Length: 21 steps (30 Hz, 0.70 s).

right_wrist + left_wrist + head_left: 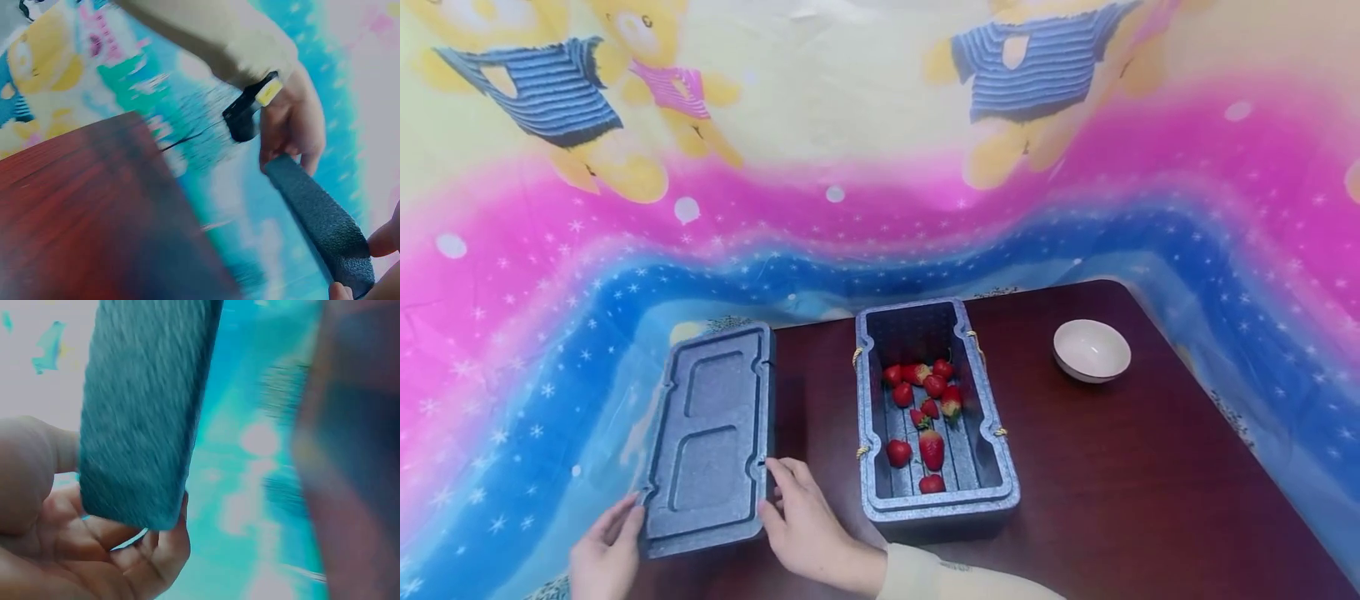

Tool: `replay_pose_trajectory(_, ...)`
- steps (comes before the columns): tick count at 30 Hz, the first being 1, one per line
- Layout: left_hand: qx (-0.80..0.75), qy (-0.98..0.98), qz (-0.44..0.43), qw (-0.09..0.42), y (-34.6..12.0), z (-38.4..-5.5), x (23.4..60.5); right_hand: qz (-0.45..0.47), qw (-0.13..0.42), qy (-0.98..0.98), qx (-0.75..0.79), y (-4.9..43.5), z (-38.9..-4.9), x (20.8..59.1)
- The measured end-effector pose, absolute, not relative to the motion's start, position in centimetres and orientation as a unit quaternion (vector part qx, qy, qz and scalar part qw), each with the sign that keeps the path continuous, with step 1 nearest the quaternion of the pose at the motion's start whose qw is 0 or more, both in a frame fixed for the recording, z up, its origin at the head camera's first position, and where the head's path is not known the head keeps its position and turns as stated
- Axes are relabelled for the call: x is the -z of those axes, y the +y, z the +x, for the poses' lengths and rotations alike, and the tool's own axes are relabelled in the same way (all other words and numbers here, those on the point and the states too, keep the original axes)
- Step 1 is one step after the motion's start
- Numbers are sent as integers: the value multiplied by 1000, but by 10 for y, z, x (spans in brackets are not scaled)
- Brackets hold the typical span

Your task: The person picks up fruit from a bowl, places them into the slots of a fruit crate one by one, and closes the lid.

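Both hands hold a grey foam lid [715, 450] with two recessed panels, raised at the left of the table. My left hand [606, 550] grips its left edge near the front corner, thumb on one side and fingers curled under, as the left wrist view shows on the lid's end [140, 425]. On the opposite edge, my right hand [808, 529] pinches the lid between thumb and fingers. To the right stands the matching foam box [940, 504], uncovered, with several red strawberries [932, 450] on its ribbed floor.
A white bowl [1092, 354] stands at the back right of the dark wooden table [1075, 500]. Yellow cord loops [1000, 432] stick out from the box's sides. A patterned cloth [820, 208] hangs behind and around the table.
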<state>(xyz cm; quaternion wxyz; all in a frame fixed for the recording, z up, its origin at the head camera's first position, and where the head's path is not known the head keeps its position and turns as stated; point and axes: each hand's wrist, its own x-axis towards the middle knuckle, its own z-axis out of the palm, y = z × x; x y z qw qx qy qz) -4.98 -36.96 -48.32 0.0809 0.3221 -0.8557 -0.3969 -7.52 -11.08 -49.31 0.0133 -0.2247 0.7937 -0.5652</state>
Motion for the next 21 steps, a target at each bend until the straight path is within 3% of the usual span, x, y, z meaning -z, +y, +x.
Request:
replay_pose_trajectory(4, 442, -827, 323, 127, -372, -44, 449, -243, -7, 776, 581, -95, -70, 457)
replay_pose_trajectory(7, 504, -801, 295, 133, -368, -42, 427, -256, -9, 765, 591, -73, -69, 428)
replay_pose_trajectory(12, 670, -708, 172, 143, -343, -47, 406, -231, 36, 746, 623, -26, -77, 388)
replay_pose_trajectory(16, 733, -658, 95, 146, -311, -59, 394, -188, 67, 748, 632, 11, -86, 370)
replay_pose_trajectory(21, 698, -697, 79, 142, -267, -85, 384, -151, 38, 784, 601, 53, -100, 363)
